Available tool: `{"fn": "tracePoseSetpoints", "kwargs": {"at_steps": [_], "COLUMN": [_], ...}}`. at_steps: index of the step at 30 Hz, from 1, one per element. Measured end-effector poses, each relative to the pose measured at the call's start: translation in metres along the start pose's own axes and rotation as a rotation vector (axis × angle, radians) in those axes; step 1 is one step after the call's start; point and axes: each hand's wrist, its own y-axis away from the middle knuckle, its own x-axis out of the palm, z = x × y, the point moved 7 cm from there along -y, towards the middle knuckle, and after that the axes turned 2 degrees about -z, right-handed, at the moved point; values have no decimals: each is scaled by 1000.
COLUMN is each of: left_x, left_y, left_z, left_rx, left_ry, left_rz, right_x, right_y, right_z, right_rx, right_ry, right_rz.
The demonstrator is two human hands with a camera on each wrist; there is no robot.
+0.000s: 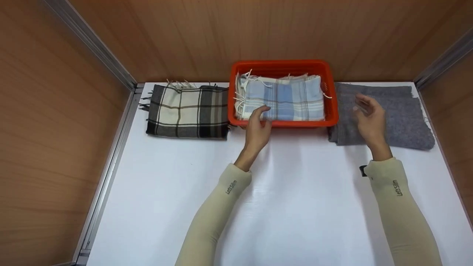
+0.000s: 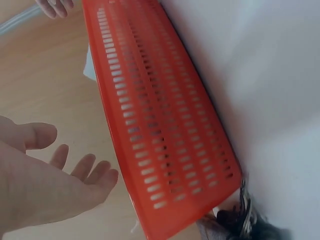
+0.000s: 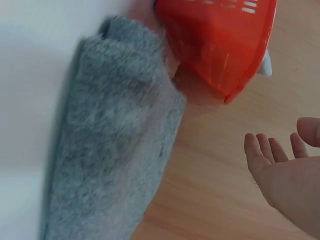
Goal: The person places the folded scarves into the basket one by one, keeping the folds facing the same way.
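Observation:
A red plastic basket point(image 1: 282, 123) stands at the back of the white table, with a folded blue-and-white plaid scarf point(image 1: 284, 98) with white fringe lying in it. My left hand point(image 1: 258, 129) is over the basket's front rim, left of its middle, fingers loosely bent and holding nothing. In the left wrist view this hand point(image 2: 60, 180) appears beside the slotted basket wall point(image 2: 150, 115). My right hand point(image 1: 371, 120), slightly blurred, hovers above a folded grey cloth point(image 1: 402, 122) right of the basket. Its fingers are relaxed and apart from the cloth in the right wrist view.
A folded black, white and brown plaid scarf point(image 1: 188, 112) with fringe lies against the basket's left side. Wood-grain panels point(image 1: 177, 37) enclose the white table point(image 1: 281, 207) at the back and both sides, with a metal rail point(image 1: 107, 173) along the left edge.

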Motion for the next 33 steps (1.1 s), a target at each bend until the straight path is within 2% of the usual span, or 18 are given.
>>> {"fn": "tracePoseSetpoints", "kwargs": {"at_steps": [13, 22, 27, 33], "left_x": [37, 71, 85, 98], "left_y": [31, 50, 56, 56], "left_z": [-5, 0, 5, 10], "left_rx": [-29, -78, -104, -131], "left_ry": [83, 59, 53, 49], "left_rz": [149, 321, 379, 419], "right_x": [-43, -65, -79, -94], "right_y": [13, 21, 24, 26], "right_z": [-33, -54, -64, -74], "right_rx": [113, 175, 230, 290], "right_ry": [67, 64, 72, 56], "right_rz": [-48, -105, -132, -170]}}
